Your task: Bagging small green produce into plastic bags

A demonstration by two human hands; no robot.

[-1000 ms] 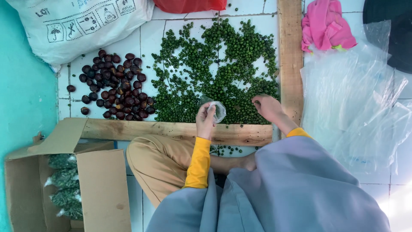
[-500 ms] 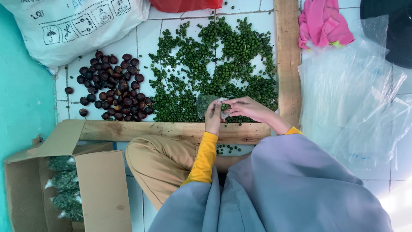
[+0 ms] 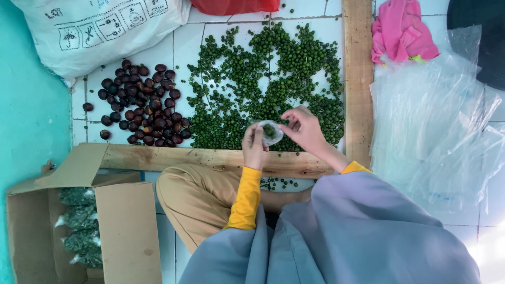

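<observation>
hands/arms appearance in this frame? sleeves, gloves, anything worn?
Both hands bare: left hand, right hand. No gloves; no rings or watch that I can make out. Yellow long sleeves reach the wrists, under a loose grey-blue garment covering the upper arms.

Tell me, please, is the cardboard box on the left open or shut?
Open: the cardboard box has its flaps folded outward, and clear bags of green berries show inside it.

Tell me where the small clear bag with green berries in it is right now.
In the head view, centre: the small clear bag is held between the left hand and right hand, above the wooden plank, over the green berries.
</observation>
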